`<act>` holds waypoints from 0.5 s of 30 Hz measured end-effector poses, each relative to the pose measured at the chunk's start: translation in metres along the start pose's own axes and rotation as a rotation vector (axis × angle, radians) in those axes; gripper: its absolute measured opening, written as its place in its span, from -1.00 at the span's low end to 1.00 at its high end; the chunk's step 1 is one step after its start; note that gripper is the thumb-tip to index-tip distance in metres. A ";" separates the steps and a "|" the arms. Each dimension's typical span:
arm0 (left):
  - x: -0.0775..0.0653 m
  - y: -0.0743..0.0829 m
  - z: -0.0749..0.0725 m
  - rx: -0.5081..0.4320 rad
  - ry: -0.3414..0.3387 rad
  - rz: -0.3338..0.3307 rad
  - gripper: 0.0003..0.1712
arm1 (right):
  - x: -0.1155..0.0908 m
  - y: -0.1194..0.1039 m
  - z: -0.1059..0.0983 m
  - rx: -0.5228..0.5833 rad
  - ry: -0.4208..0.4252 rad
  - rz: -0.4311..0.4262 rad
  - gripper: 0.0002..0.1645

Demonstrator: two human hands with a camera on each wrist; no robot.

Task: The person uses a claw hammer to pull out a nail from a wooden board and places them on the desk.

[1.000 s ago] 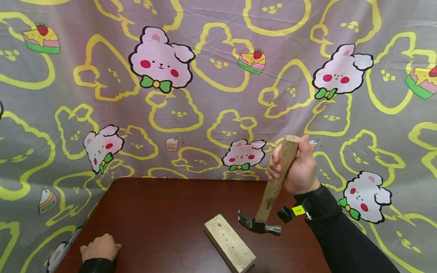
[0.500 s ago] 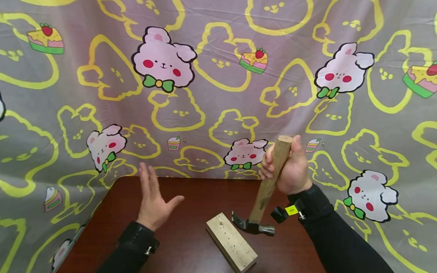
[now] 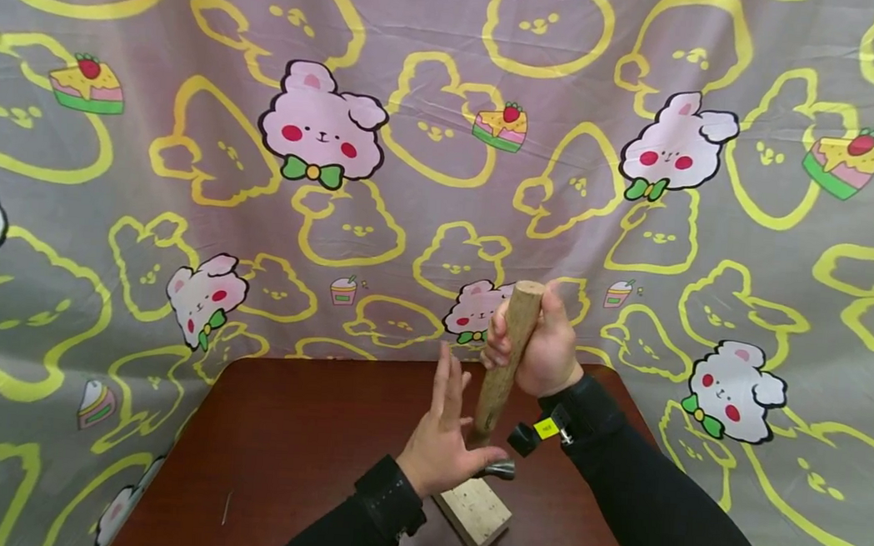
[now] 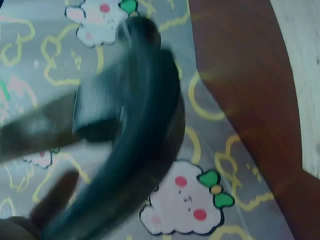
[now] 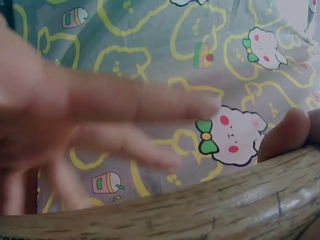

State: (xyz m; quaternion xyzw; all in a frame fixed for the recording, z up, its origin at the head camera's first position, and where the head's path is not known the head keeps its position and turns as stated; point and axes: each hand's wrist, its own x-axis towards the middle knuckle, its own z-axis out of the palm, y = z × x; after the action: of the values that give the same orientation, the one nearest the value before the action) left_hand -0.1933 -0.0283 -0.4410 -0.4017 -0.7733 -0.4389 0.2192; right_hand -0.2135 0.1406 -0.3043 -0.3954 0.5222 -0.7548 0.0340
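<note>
My right hand [image 3: 548,355] grips the wooden handle of a claw hammer [image 3: 512,336] upright, head down, thumb along the handle near its end. In the head view my left hand [image 3: 441,453] is beside the hammer's lower end, fingers spread and thumb stretched across the metal head, most of which it hides. The left wrist view shows the dark hammer head [image 4: 150,110] close up and blurred. In the right wrist view the left hand's straight fingers [image 5: 145,97] reach over the handle [image 5: 200,200]. Under the hammer lies a pale wooden block [image 3: 478,513], partly covered by the left hand.
A thin nail-like piece of metal [image 3: 227,506] lies at the left of the dark red-brown table [image 3: 308,407]. Behind the table's far edge hangs a grey curtain [image 3: 413,180] with cartoon rabbits.
My left hand has risen from the table's left side, opened out of a fist and moved right to the hammer. My right hand has carried the hammer left, over the block.
</note>
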 end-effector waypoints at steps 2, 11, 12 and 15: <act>-0.002 0.004 0.003 0.032 -0.028 0.004 0.54 | 0.001 0.001 0.001 0.008 0.003 -0.009 -0.09; -0.004 0.008 0.009 0.287 0.005 0.111 0.31 | 0.001 0.001 0.003 0.039 -0.005 -0.022 -0.09; -0.004 0.008 0.009 0.297 0.009 0.114 0.29 | 0.001 0.001 0.003 0.043 -0.003 -0.023 -0.09; -0.004 0.009 0.008 0.315 0.012 0.121 0.30 | 0.002 0.002 0.003 0.050 0.000 -0.027 -0.08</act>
State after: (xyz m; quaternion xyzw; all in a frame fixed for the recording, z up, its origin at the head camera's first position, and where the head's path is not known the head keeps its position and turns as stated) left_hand -0.1833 -0.0209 -0.4437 -0.4054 -0.8057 -0.3005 0.3100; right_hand -0.2135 0.1365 -0.3041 -0.4015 0.4978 -0.7680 0.0339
